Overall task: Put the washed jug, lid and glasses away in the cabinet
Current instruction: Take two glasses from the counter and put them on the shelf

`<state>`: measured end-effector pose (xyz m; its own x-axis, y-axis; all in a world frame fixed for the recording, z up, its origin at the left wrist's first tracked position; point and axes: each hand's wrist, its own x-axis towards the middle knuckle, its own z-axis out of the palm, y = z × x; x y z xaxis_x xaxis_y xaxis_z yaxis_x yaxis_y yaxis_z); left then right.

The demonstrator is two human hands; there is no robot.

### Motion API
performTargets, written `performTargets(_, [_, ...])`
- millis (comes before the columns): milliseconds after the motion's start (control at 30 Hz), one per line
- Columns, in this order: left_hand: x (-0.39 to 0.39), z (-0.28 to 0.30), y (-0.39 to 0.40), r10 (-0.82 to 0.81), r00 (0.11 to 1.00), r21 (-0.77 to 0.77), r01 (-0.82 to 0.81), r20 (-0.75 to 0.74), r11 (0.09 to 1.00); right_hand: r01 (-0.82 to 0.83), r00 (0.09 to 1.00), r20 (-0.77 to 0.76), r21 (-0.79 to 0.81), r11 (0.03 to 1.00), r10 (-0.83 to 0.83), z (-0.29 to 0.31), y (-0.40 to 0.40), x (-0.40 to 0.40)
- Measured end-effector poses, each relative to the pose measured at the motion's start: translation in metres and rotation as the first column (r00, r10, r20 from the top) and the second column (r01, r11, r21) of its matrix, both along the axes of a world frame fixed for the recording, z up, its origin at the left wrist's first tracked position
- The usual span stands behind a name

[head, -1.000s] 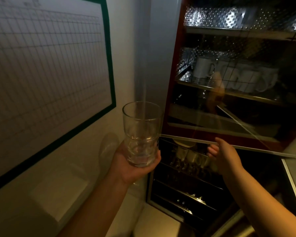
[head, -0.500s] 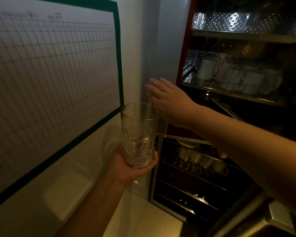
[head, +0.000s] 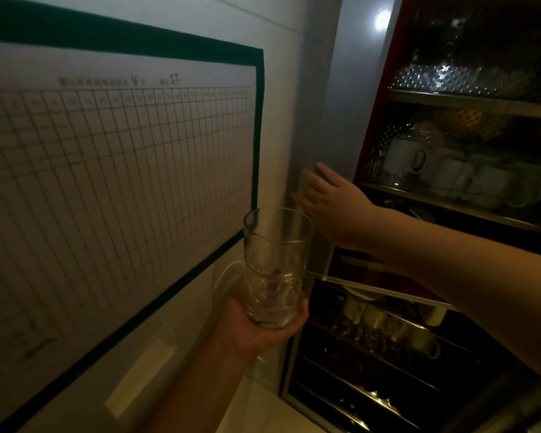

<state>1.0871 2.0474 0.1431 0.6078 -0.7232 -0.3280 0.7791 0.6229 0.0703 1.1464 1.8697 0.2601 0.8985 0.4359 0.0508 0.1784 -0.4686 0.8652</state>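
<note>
With the left hand (head: 256, 326) keeping a closed grip low on the upright glass (head: 277, 267), held in the air just left of the cabinet (head: 375, 135), the flat, empty right hand (head: 334, 207) pressing the door (head: 322, 120) could knock its rim and spill it from the palm.

2 bare forearms, sleeveless to the frame edge, no jewellery

Wall chart (head: 116, 170), left of frame: white, dark grid, green border. Glass (head: 275, 267) clear. Mugs (head: 403, 156), right: white (cabinet frame (head: 378, 114) dark red).
</note>
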Motion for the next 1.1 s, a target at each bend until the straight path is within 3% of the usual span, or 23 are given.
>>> performTargets(133, [0.002, 0.005, 0.003, -0.014, 1.0, -0.033, 0.014, 0.002, 0.999, 0.024, 0.999, -0.023, -0.027, 0.999, -0.025, 0.007, 0.003, 0.002])
performTargets(367, [0.006, 0.008, 0.01, -0.001, 1.0, -0.058, 0.0, -0.009, 0.998, -0.142, 0.989, 0.046, -0.025, 0.99, 0.143, 0.007, 0.004, -0.013])
performTargets(600, [0.007, 0.008, 0.017, 0.03, 0.999, -0.042, -0.031, -0.02, 0.999, -0.173, 0.981, 0.076, -0.068, 0.983, 0.178, 0.008, 0.007, -0.042])
performTargets(767, [0.009, 0.006, 0.018, 0.018, 1.0, -0.048, -0.018, -0.016, 0.999, -0.127, 0.988, 0.089, 0.015, 0.992, 0.125, 0.02, 0.019, -0.048])
performTargets(833, [0.011, 0.005, 0.018, 0.007, 1.0, -0.057, -0.008, -0.009, 0.998, -0.083, 0.984, 0.161, 0.033, 0.996, 0.077, 0.03, 0.022, -0.046])
performTargets(1100, [0.019, 0.007, 0.008, 0.063, 0.996, 0.036, -0.066, 0.071, 0.997, -0.286, 0.935, 0.278, 0.215, 0.934, 0.222, 0.047, 0.029, -0.057])
